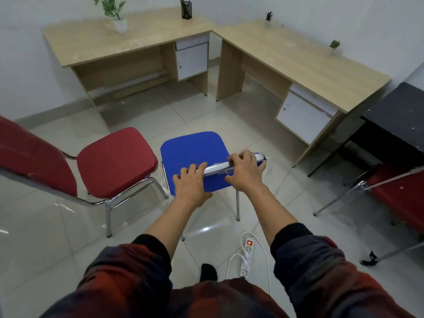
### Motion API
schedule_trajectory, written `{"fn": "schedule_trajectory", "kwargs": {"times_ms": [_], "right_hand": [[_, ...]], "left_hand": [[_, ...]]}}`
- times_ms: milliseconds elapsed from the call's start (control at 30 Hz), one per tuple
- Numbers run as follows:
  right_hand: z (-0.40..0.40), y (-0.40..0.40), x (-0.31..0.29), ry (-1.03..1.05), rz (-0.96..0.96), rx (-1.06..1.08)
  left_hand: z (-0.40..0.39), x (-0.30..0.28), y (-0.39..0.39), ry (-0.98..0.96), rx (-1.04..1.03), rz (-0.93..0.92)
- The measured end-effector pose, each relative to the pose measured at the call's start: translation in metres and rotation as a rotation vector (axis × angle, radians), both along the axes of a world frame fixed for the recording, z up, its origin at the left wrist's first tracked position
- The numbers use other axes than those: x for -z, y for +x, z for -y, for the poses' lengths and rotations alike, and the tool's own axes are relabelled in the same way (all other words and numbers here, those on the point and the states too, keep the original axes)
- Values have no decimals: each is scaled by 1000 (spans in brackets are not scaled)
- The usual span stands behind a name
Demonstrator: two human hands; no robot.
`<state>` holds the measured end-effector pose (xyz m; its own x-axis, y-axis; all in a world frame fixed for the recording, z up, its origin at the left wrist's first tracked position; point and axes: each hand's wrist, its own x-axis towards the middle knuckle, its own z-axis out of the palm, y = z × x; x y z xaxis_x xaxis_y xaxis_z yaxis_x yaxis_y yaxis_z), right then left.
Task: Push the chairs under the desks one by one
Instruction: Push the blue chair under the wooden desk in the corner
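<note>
A small tiled office corner.
Pale walls (321,10) met a glossy grey tiled floor (57,237); a white power strip (246,258) lay there, switch lit.

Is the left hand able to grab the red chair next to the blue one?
Probably yes. The left hand rests on the blue chair, and the red chair stands right beside it with nothing between.

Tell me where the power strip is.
In the head view the power strip lies on the floor tiles, lower centre-right, just behind the blue chair and between the person's forearms.
</note>
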<state>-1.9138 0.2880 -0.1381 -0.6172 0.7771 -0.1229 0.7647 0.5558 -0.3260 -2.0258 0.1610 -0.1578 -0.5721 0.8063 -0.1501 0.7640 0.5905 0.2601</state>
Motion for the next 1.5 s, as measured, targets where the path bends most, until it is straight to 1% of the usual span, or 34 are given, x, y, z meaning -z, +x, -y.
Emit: {"fn": "schedule_trajectory", "kwargs": {"times_ms": [67,133,167,233,333,400,567,700,833,967,1267,1500], "right_hand": [[-26,-10,3,41,16,-39],[-46,-15,9,77,18,-48],[-50,-15,13,88,26,-34],[-54,-11,25,120,63,-13],[-77,-21,20,188,61,23],[-98,-35,8,205,78,21],[-110,-55,14,180,135,41],[-135,-75,4,176,104,104],[-131,-94,11,129,87,194],[-131,-108,12,96,57,274],[-140,-142,-5,82,123,246],[-159,-171,-24,140,247,81]], "left_hand": [[-18,5,-22,80,-67,27],[-34,5,-38,105,-89,66],[-37,6,-41,80,-75,96],[-44,12,-42,17,19,150],[-67,5,-53,41,113,196],[-87,0,-71,65,142,192],[-108,7,-100,-18,241,187],[-144,-14,-142,-27,360,128],[-166,-30,-181,-101,498,82],[-182,-40,-205,-91,591,78],[-181,-35,-237,92,543,151],[-162,-28,-247,180,404,227]]}}
